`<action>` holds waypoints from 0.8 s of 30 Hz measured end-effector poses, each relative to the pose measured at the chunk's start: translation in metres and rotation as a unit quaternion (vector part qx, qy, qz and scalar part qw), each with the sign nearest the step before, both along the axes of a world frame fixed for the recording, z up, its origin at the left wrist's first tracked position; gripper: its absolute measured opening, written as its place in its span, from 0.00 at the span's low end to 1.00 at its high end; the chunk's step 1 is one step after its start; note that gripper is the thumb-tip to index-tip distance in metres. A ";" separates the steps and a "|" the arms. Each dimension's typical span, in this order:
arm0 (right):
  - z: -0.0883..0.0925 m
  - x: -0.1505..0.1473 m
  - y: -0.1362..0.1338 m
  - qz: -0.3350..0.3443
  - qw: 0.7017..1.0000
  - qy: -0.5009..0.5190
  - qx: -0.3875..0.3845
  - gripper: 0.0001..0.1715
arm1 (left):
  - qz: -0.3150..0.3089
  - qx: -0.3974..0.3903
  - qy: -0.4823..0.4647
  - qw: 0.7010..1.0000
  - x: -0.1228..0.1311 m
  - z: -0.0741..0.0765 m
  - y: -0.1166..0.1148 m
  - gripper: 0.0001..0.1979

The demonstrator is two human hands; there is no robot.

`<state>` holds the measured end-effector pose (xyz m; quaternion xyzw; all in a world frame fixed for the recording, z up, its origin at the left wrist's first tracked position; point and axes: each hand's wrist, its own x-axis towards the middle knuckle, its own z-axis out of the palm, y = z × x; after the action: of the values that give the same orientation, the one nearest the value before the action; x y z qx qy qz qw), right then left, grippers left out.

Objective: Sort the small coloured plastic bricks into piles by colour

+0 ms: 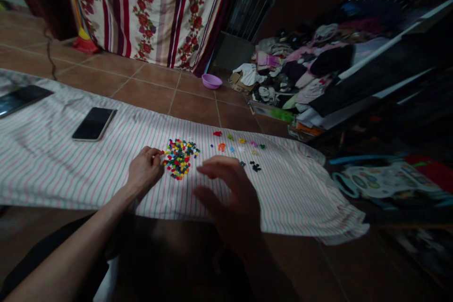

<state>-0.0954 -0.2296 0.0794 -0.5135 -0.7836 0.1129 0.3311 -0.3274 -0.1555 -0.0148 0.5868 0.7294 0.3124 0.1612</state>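
Note:
A mixed pile of small coloured pieces [179,158], like beads or tiny blocks, lies on a striped cloth [297,198]. At the pile's left edge rests my left hand [145,166], its fingers curled and drawn together; a red bit shows by the fingertips, but whether it is held cannot be told. My right hand [230,184] is raised right of the pile, dark and slightly blurred, with thumb and fingers apart and nothing visible between them. Beyond it sit small single-colour groups: red [217,133], orange [222,146], yellow [242,140], pink [254,143] and black [255,166].
A phone [94,124] lies on the cloth at left, with another dark-screened device [23,98] farther left. Past the cloth, a purple basin [211,81] stands on the tiled floor near a floral curtain [148,9]. Heaped clothes [293,66] fill the back right.

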 end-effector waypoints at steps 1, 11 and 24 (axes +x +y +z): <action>-0.007 -0.007 0.024 0.005 1.000 0.007 -0.003 0.13 | 0.002 -0.005 0.001 1.000 -0.001 0.000 0.000 0.18; -0.103 -0.025 0.132 -0.082 0.983 -0.132 -0.102 0.07 | 0.019 -0.026 0.013 0.999 -0.005 0.000 0.002 0.16; -0.123 -0.027 0.128 -0.099 0.987 -0.109 -0.070 0.12 | 0.017 -0.041 0.012 0.999 -0.004 0.005 0.000 0.15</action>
<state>-0.1224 -0.1014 -0.0433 -0.6194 -0.7506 0.0775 0.2166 -0.3310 -0.1560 -0.0096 0.5704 0.7537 0.2778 0.1714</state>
